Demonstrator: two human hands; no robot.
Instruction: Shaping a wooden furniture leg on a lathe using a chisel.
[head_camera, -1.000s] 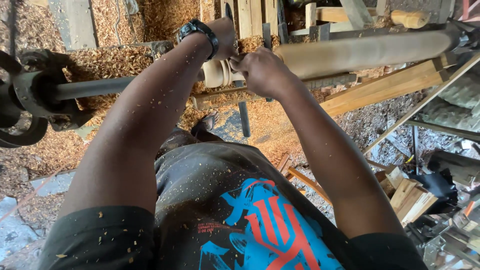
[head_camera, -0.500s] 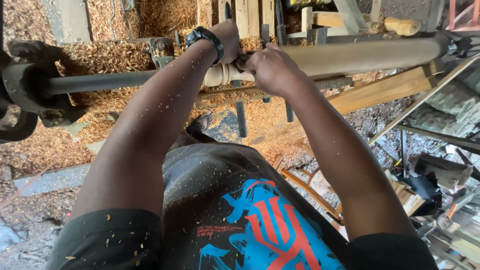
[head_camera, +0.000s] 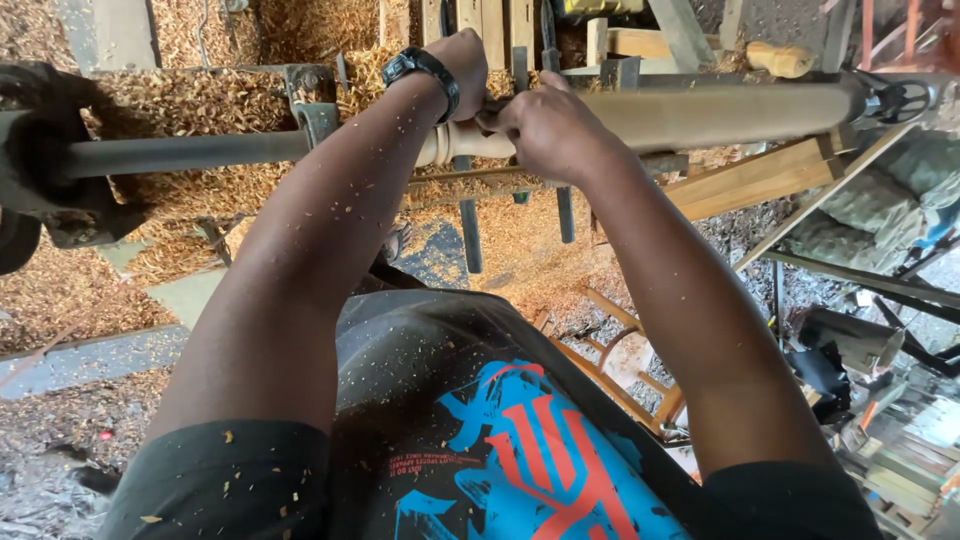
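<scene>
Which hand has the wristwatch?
The left hand, at the shaped end of the wooden spindle: a black watch circles its wrist. The right hand, gripping the spindle beside it, has a bare wrist.

Wood shavings (head_camera: 215, 45) heap behind the lathe, wooden planks (head_camera: 760, 175) lean right, and a wooden chair frame (head_camera: 625, 365) lies below.

Free room and obstacles at the lathe. The long wooden spindle (head_camera: 720, 115) and the dark metal shaft (head_camera: 180, 155) form one bar across the scene, closing the direct path to the far side. Both hands, left hand (head_camera: 465, 60) and right hand (head_camera: 540, 130), occupy the turned section between them. Beneath the bar, a wooden rail (head_camera: 480, 180) and upright metal legs (head_camera: 468, 235) narrow the gap. Behind it, stacked timber offcuts (head_camera: 480, 30) crowd the space. Sawdust heaps (head_camera: 200, 100) fill the left. Open floor (head_camera: 530, 270) lies below, between the forearms.
</scene>
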